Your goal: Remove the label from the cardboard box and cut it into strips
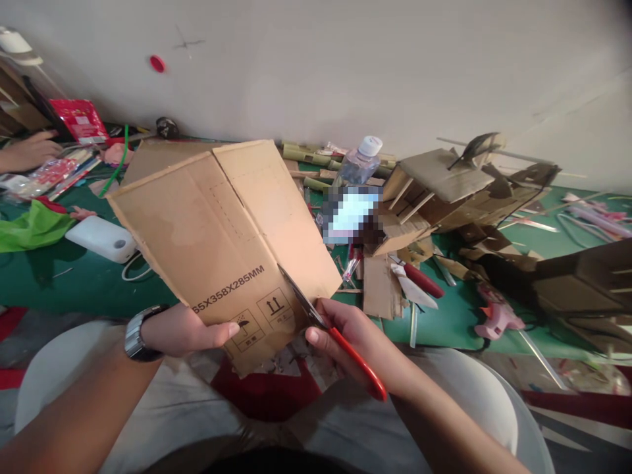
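Observation:
My left hand (pixel 185 330), with a metal watch on the wrist, grips the lower edge of a flattened cardboard box piece (pixel 222 224) printed with size numbers and handling symbols. The thumb presses on the printed face. My right hand (pixel 353 342) is closed round red-handled scissors (pixel 340 342). Their blades bite into the cardboard's lower right edge. The cardboard is held tilted above my lap.
A green table (pixel 69 276) carries a white device (pixel 101 238), a water bottle (pixel 359 161), cardboard constructions (pixel 444 191), a pink glue gun (pixel 496 319), a red-handled tool (pixel 422 280) and scraps. Another person's hand (pixel 27 153) rests at the far left.

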The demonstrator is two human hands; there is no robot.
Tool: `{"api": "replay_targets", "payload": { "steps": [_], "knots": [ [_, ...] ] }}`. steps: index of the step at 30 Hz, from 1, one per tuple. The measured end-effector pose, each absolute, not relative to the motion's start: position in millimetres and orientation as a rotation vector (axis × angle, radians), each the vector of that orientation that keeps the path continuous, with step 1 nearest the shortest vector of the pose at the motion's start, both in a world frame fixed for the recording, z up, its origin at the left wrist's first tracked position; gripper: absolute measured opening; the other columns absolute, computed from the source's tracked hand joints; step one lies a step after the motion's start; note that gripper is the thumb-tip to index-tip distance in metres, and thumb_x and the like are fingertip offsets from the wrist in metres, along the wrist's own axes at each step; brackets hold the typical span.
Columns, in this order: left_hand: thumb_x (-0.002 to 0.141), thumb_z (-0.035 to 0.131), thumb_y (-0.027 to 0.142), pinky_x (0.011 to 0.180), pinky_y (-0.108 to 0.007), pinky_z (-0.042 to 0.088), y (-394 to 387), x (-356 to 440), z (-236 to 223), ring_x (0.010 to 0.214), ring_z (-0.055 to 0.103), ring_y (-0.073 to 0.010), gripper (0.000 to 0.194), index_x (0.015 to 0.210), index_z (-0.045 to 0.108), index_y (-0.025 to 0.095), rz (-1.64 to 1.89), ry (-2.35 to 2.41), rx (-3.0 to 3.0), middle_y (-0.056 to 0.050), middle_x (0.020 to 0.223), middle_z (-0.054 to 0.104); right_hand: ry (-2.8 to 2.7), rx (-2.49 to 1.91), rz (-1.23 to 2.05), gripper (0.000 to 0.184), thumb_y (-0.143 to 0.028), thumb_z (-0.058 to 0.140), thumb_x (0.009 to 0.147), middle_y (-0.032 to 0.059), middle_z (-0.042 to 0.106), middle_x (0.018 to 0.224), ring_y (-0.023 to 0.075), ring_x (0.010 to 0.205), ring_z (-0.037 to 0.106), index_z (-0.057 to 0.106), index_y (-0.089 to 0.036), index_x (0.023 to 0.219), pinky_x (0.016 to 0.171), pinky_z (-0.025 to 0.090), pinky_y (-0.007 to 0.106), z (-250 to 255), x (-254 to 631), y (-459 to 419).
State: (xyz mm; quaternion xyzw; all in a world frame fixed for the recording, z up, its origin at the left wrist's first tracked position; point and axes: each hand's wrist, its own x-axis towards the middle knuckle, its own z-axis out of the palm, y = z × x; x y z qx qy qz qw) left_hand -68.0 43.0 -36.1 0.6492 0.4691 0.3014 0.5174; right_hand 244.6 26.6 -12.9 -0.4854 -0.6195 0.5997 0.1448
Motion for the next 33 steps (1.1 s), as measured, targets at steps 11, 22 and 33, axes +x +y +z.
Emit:
{"api": "replay_targets", "payload": {
  "steps": [11, 22, 33],
  "knots": [
    [0.077, 0.088, 0.043, 0.119, -0.048, 0.052, 30, -69, -52, 0.132, 0.067, -0.0359, 0.039, 0.112, 0.080, 0.027, 1.135, 1.497, 1.118, -0.002, 0.127, 0.080, -1.832, -1.373, 1.617, 0.056, -0.068, 0.065, 0.094, -0.0062, 0.038, 0.070, 0.0100, 0.062, 0.036, 0.035, -0.023, 0.077, 0.054, 0.024, 0.024, -23, 241, 25],
    [0.078, 0.086, 0.040, 0.114, -0.042, 0.054, 25, -73, -42, 0.111, 0.077, -0.0316, 0.016, 0.090, 0.084, 0.030, 1.016, 1.419, 1.387, -0.001, 0.104, 0.085, -1.954, -1.468, 1.586, 0.049, -0.065, 0.062, 0.097, -0.0036, 0.050, 0.068, 0.0124, 0.062, 0.042, 0.045, -0.022, 0.079, 0.054, 0.027, 0.025, -16, 240, 26],
    [0.082, 0.082, 0.034, 0.121, -0.035, 0.047, 16, -80, -43, 0.121, 0.074, -0.0305, 0.017, 0.098, 0.084, 0.034, 0.948, 1.555, 1.854, 0.007, 0.107, 0.084, -2.068, -1.543, 1.464, 0.050, -0.062, 0.061, 0.098, -0.0063, 0.041, 0.065, 0.0113, 0.060, 0.035, 0.038, -0.023, 0.077, 0.054, 0.022, 0.027, -13, 238, 26]
  ]
}}
